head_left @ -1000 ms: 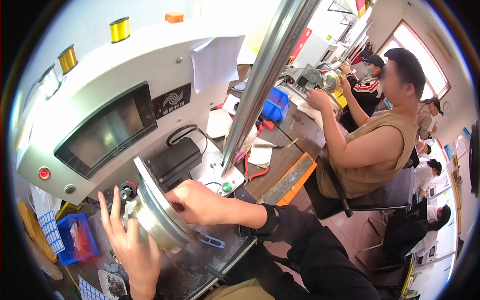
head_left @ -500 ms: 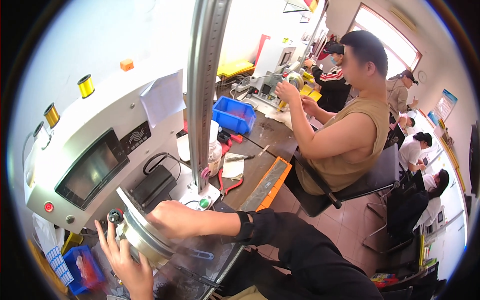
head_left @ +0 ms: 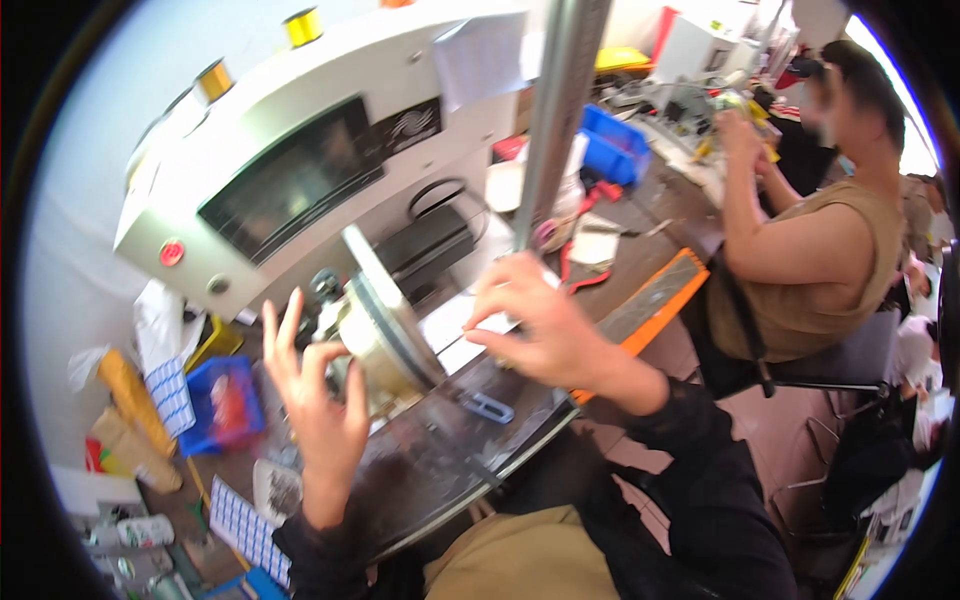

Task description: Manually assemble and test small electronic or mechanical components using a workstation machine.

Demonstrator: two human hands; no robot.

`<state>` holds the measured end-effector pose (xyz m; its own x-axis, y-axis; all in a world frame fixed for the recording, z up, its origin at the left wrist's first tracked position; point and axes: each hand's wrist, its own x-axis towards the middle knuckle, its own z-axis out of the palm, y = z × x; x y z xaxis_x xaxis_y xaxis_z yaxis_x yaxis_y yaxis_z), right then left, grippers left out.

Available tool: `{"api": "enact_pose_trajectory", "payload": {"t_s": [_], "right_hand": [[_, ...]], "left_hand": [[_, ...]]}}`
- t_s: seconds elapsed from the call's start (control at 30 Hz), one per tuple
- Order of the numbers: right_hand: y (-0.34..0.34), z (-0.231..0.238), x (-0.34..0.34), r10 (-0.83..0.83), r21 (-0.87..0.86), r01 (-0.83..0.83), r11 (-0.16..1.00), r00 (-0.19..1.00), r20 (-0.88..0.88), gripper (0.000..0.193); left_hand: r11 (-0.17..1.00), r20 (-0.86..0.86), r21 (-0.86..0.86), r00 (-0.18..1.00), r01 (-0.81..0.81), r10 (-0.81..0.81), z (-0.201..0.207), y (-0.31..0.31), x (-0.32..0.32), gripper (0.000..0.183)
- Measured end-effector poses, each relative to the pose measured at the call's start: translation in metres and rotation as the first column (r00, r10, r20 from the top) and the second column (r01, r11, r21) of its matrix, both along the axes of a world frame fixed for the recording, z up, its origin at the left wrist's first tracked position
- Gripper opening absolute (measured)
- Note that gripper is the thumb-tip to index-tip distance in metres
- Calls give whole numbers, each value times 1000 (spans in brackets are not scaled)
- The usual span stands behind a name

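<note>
A round metal drum with a dark band and a pale flat rim stands on the machine in front of me. Just left of its near face, my left hand is raised, thumb and index tips brought together and two fingers stretched up. Right of the drum hovers my right hand, apart from it, thumb and index tips pressed together. Anything in either pinch is too fine to make out. A small dark knob shows at the drum's left. Below the drum lies a blue-grey handled tool on the dark bench.
Behind stands a white machine housing with a dark screen, red button and yellow wire spool. A metal post rises beside it. Blue bins and an orange-edged tray flank me. A person sits at right.
My right hand has come away from the drum to its right. My left hand has drawn its thumb and index together. The view has shifted, moving the machine rightward and up.
</note>
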<state>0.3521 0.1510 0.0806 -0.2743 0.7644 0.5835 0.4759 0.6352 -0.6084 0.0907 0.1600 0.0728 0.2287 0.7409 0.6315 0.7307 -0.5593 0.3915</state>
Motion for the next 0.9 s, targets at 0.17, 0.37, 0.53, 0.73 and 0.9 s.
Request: {"api": "enact_pose_trajectory", "payload": {"t_s": [0.17, 0.37, 0.53, 0.73, 0.9], "right_hand": [[-48, 36, 37, 254, -55, -320, 946, 835, -487, 9], [-75, 47, 122, 223, 133, -179, 975, 797, -561, 18], [-80, -10, 191, -443, -270, 352, 896, 747, -495, 14], [-118, -35, 186, -409, -280, 304, 910, 760, -505, 11], [-215, 33, 249, -50, -4, 164, 987, 275, -960, 11]], "left_hand": [[999, 123, 24, 992, 24, -27, -4, -8, -5, 16], [998, 114, 57, 993, 3, -10, -3, -34, -12, 18], [997, 107, 69, 993, 43, -50, 2, -44, -10, 19], [977, 106, 148, 980, 155, -171, 6, -58, -4, 15], [940, 18, 220, 962, 263, -273, 7, -56, 24, 9]]}}
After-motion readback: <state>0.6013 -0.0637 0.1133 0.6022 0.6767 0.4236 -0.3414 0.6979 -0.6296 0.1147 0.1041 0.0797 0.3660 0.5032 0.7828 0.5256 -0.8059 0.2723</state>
